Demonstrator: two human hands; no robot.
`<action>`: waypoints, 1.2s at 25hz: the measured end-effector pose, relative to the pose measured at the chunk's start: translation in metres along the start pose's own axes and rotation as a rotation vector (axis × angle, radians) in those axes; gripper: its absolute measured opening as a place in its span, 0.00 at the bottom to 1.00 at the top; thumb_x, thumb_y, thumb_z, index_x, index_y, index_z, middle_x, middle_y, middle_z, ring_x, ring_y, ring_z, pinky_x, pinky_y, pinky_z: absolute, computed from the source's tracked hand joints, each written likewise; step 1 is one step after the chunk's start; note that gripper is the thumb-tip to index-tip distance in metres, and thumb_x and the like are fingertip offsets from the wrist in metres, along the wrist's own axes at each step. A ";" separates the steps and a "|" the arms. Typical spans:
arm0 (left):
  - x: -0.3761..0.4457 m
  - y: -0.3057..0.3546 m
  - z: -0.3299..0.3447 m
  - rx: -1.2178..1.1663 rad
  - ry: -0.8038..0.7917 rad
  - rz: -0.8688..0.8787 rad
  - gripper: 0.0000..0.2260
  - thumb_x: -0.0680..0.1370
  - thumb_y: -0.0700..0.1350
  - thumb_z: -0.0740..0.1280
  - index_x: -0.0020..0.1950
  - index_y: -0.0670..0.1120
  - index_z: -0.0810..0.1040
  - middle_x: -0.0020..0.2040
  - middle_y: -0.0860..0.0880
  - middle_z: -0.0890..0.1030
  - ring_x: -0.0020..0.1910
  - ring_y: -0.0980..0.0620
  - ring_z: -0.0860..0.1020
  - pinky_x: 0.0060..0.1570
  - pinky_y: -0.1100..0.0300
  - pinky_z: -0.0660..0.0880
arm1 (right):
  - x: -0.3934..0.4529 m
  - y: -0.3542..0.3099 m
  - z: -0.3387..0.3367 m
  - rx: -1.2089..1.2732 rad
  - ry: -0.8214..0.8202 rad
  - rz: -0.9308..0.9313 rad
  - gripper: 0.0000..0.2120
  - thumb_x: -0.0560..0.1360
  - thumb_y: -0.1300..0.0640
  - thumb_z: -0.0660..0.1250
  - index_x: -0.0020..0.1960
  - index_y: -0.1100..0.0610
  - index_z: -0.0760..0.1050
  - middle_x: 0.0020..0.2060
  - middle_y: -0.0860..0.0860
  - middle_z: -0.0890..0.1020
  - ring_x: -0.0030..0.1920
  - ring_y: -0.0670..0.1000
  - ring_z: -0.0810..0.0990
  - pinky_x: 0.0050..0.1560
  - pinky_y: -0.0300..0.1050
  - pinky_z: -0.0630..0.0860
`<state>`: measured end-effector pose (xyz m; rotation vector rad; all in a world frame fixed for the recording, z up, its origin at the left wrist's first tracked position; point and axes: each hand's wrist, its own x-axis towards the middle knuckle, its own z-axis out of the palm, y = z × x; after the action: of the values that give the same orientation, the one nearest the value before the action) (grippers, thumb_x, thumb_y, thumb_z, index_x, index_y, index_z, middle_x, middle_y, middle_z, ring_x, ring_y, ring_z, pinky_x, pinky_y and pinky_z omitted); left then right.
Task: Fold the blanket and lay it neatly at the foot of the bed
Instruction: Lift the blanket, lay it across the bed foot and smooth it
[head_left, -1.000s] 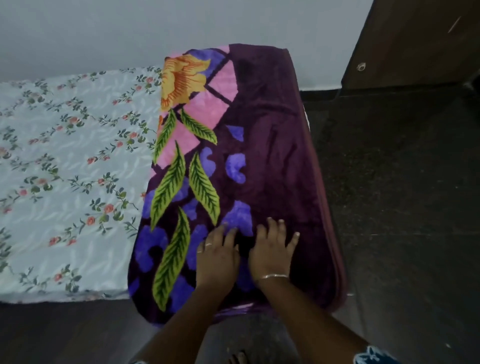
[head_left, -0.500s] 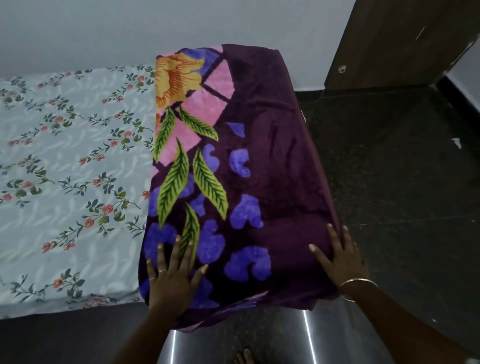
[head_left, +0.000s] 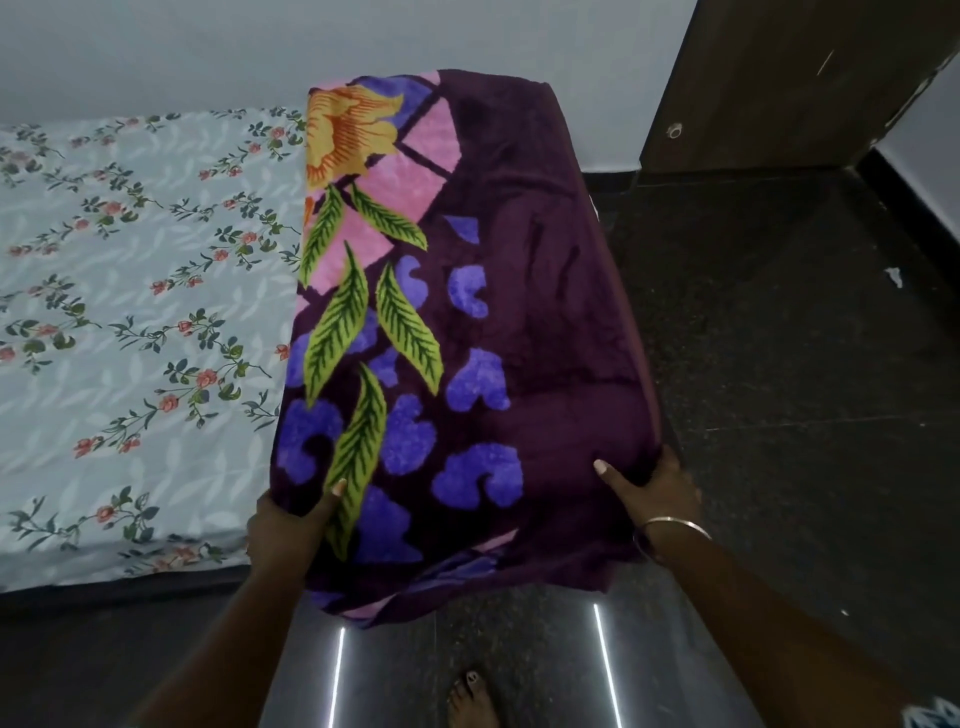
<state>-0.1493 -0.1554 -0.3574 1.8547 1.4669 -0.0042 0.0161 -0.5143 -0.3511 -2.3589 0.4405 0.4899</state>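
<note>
The folded blanket (head_left: 509, 312), dark purple with green leaves, blue shapes, pink panels and an orange flower, lies as a long strip across the right end of the bed (head_left: 130, 312). Its near end hangs past the bed's front edge. My left hand (head_left: 283, 525) grips the near left corner, thumb on top and fingers underneath. On the near right corner my right hand (head_left: 649, 488), with a bangle on the wrist, grips the same way.
The bed wears a pale sheet with small flower sprigs. A dark polished floor (head_left: 779, 415) runs along the right and front. A brown wooden door (head_left: 779, 78) stands at the back right. My bare foot (head_left: 472, 699) is below the blanket's end.
My hands moved apart from the blanket's middle to its two near corners. They went from lying flat on top to gripping the corners, and the near end has lifted a little.
</note>
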 end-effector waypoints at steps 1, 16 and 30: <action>0.000 -0.005 -0.004 -0.046 -0.030 0.001 0.39 0.62 0.65 0.75 0.63 0.40 0.74 0.56 0.37 0.79 0.54 0.37 0.78 0.56 0.44 0.75 | 0.004 0.003 0.001 0.106 -0.047 0.033 0.56 0.54 0.27 0.72 0.72 0.57 0.62 0.65 0.56 0.75 0.63 0.59 0.74 0.65 0.55 0.71; -0.001 -0.012 -0.027 0.100 -0.017 0.041 0.19 0.74 0.44 0.71 0.61 0.39 0.72 0.57 0.33 0.77 0.55 0.34 0.76 0.57 0.41 0.72 | -0.008 -0.010 -0.004 -0.154 -0.098 -0.014 0.13 0.75 0.48 0.64 0.50 0.58 0.74 0.52 0.63 0.80 0.55 0.62 0.78 0.51 0.48 0.71; 0.037 0.051 0.029 0.885 -0.127 1.107 0.30 0.78 0.65 0.48 0.75 0.51 0.63 0.75 0.49 0.65 0.74 0.45 0.63 0.71 0.42 0.55 | -0.011 -0.090 0.112 -0.792 0.004 -0.909 0.35 0.74 0.33 0.48 0.75 0.51 0.60 0.74 0.46 0.63 0.74 0.50 0.61 0.71 0.62 0.57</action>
<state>-0.0817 -0.1433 -0.3667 3.0752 0.1343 -0.2606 0.0204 -0.3726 -0.3745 -2.9285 -0.9833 0.2212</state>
